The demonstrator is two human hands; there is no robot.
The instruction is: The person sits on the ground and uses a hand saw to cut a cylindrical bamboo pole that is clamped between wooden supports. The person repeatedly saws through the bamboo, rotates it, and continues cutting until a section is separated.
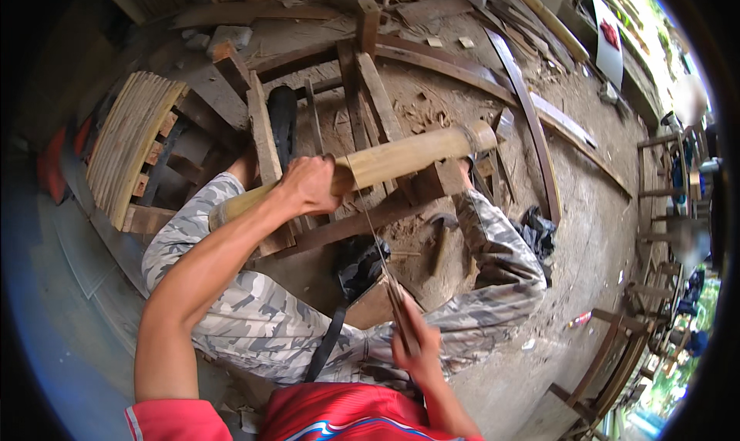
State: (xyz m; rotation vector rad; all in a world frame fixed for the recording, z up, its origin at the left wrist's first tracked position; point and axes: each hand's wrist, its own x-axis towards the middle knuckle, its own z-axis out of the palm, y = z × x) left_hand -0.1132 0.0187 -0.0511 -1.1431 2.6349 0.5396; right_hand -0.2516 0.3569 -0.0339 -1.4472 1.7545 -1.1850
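A thick length of bamboo (416, 154) lies slantwise across a low wooden frame (339, 237) between my legs. My left hand (312, 185) is wrapped round the bamboo, just left of a thin saw (372, 223). The saw's narrow blade crosses the bamboo and is seen nearly edge-on, so the depth of any cut cannot be made out. Lower down, in front of my shirt, my right hand (416, 339) is closed round the saw's handle, slightly blurred. Part of the bamboo's near left end passes behind my left forearm.
A slatted bamboo stool (135, 148) stands at the left. A hammer (441, 244) lies on the dirt floor inside the frame, near a black plastic bag (361, 270). Long planks (532, 125) and scrap wood lie at the far right. Wooden benches (609, 356) line the right side.
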